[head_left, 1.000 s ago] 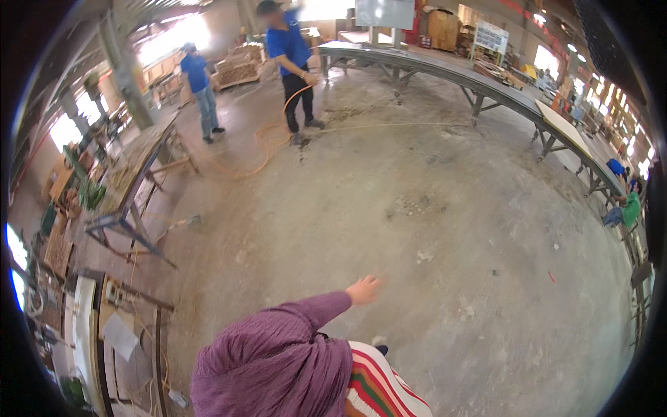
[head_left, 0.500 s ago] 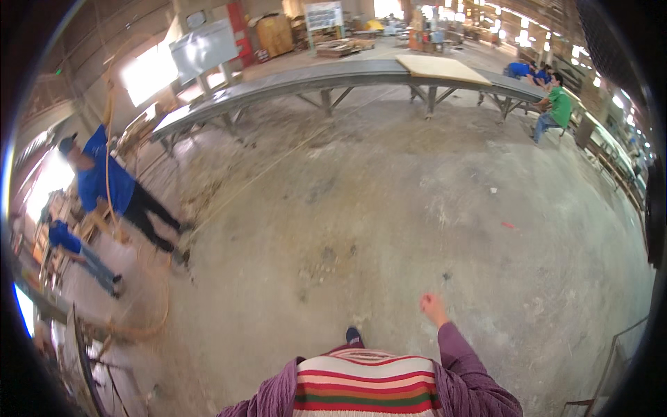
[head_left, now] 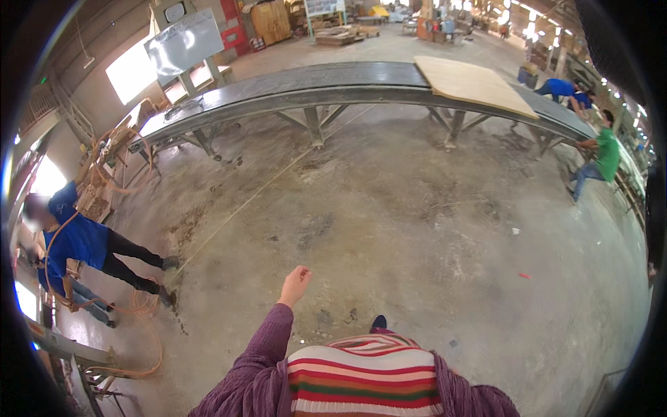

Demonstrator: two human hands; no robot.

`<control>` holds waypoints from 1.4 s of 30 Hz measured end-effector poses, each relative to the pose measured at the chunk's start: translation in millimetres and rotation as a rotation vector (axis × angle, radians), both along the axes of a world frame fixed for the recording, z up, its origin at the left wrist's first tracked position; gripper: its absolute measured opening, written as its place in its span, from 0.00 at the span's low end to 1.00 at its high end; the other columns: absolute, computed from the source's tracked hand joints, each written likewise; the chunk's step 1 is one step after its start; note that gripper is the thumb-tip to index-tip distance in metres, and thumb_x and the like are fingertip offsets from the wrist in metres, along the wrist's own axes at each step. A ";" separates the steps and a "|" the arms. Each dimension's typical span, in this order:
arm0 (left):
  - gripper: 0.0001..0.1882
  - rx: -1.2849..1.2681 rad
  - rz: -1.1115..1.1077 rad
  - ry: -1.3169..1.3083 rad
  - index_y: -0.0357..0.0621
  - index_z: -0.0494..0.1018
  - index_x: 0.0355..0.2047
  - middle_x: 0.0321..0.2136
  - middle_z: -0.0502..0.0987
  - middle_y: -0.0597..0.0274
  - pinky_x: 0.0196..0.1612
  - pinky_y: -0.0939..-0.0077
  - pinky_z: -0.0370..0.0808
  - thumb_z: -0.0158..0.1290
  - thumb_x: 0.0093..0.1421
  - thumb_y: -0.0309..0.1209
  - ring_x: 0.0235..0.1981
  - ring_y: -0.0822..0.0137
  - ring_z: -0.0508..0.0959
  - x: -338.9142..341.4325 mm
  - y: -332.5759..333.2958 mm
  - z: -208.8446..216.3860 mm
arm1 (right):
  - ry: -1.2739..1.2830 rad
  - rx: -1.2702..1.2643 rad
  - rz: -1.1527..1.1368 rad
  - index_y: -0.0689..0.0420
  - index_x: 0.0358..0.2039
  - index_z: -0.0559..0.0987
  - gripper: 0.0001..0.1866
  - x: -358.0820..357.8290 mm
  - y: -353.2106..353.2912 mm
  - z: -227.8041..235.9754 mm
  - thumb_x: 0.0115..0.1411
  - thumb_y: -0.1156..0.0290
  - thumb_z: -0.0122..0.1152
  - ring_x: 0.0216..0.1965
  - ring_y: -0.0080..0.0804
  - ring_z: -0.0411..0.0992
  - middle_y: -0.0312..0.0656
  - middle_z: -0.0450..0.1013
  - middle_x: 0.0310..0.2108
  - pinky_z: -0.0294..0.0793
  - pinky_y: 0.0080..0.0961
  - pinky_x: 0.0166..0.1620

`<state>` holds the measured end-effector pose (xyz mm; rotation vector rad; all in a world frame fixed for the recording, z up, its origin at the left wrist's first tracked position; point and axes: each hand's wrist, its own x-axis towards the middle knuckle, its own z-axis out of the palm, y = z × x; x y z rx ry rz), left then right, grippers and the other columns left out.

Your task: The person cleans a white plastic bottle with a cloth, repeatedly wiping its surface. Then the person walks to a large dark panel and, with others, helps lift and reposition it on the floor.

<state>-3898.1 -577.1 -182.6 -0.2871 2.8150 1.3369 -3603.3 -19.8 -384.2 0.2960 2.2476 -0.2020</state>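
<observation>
My left hand (head_left: 297,285) swings out in front of me over the concrete floor (head_left: 361,229). Its fingers are loosely curled, with nothing visible in them, and it touches nothing. A purple knitted sleeve (head_left: 271,333) covers that arm. My right hand is out of sight; only the right sleeve (head_left: 476,389) shows at the lower edge. One dark shoe (head_left: 379,322) pokes out ahead of my striped top (head_left: 365,382). Farther ahead stands a long dark metal table (head_left: 313,76), with a pale wooden board (head_left: 479,85) lying on its right part.
At the left, a person in blue (head_left: 90,240) stands by an orange hose (head_left: 156,340) coiled on the floor, another person behind. Someone in green (head_left: 606,156) sits at the table's right end, near people in blue (head_left: 563,88). A red scrap (head_left: 524,276) lies on the floor.
I have moved closer to the long table. My left hand has swung forward into view, while my right hand has dropped out of it. The person in blue now appears farther left.
</observation>
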 end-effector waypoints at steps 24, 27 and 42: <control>0.19 0.753 0.236 -0.303 0.44 0.70 0.42 0.34 0.76 0.59 0.35 0.63 0.77 0.46 0.70 0.48 0.31 0.62 0.78 -1032.8 -144.7 30.0 | 0.516 -1.512 -1.643 0.59 0.47 0.72 0.23 -1381.0 -332.1 160.5 0.68 0.49 0.53 0.32 0.37 0.76 0.43 0.74 0.37 0.77 0.34 0.32; 0.26 0.872 0.420 -0.360 0.40 0.65 0.54 0.43 0.75 0.52 0.43 0.57 0.77 0.45 0.69 0.51 0.40 0.55 0.77 -1120.9 -160.9 18.3 | 0.581 -1.342 -1.861 0.56 0.48 0.72 0.26 -1476.9 -346.6 134.8 0.66 0.44 0.53 0.35 0.39 0.73 0.43 0.73 0.39 0.75 0.37 0.33; 0.35 1.064 0.767 -0.287 0.40 0.59 0.65 0.63 0.64 0.55 0.57 0.51 0.70 0.41 0.70 0.56 0.57 0.53 0.69 -1378.6 -134.9 -15.6 | 0.948 -1.383 -2.111 0.58 0.45 0.72 0.26 -1582.1 -350.5 98.6 0.67 0.45 0.52 0.32 0.36 0.73 0.41 0.74 0.33 0.76 0.43 0.34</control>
